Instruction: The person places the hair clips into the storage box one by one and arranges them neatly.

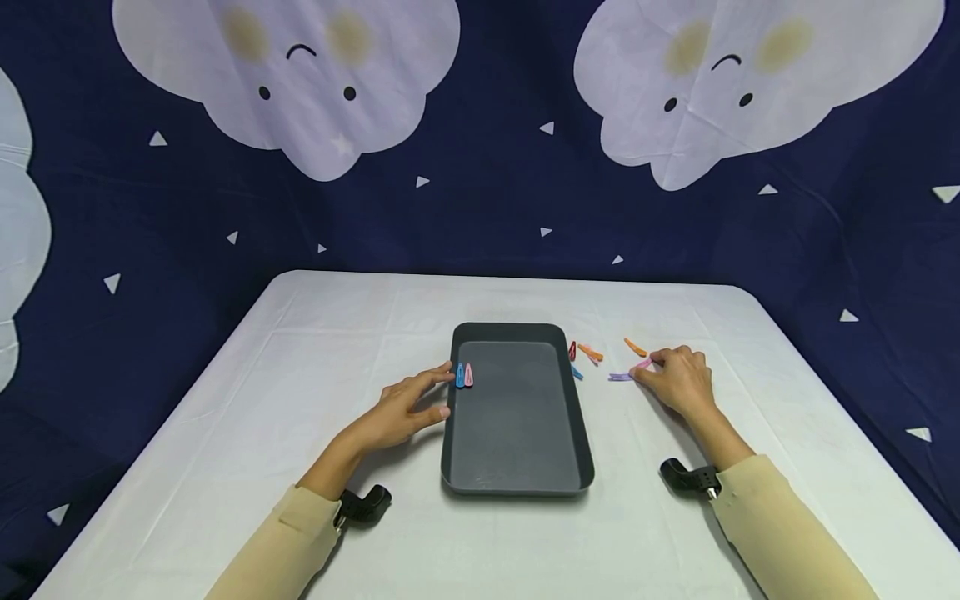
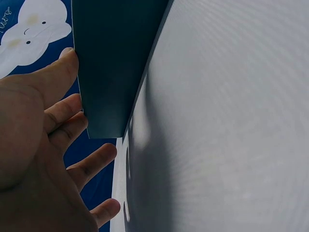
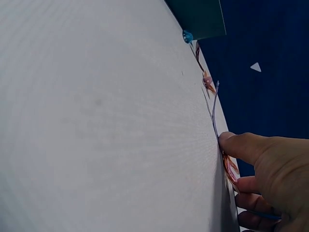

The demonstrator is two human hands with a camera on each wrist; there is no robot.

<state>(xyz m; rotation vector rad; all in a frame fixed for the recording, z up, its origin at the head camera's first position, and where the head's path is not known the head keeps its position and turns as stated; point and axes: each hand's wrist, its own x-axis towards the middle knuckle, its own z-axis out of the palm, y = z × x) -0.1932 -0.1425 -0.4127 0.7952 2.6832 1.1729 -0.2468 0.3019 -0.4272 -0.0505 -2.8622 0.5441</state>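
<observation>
A dark grey tray (image 1: 517, 417) lies on the table, with a blue hair clip (image 1: 460, 376) and a pink hair clip (image 1: 468, 375) side by side at its left rim. My left hand (image 1: 401, 408) is at that rim, fingers spread and fairly straight, fingertips near the blue clip. To the right of the tray, my right hand (image 1: 681, 382) has thumb and fingers low at the cloth, pinching a purple hair clip (image 3: 214, 113) whose two legs stand apart. Another pink clip (image 1: 643, 363) lies partly under the fingertips. A thin blue strip (image 3: 265, 214) shows among the curled fingers.
Between tray and right hand lie a red clip (image 1: 572, 351), orange clips (image 1: 591, 352) and a blue clip (image 1: 577, 372). Another orange clip (image 1: 634, 347) lies just beyond the right hand. White cloth covers the table (image 1: 360, 333); a dark blue cloud-patterned curtain (image 1: 487, 225) hangs behind it.
</observation>
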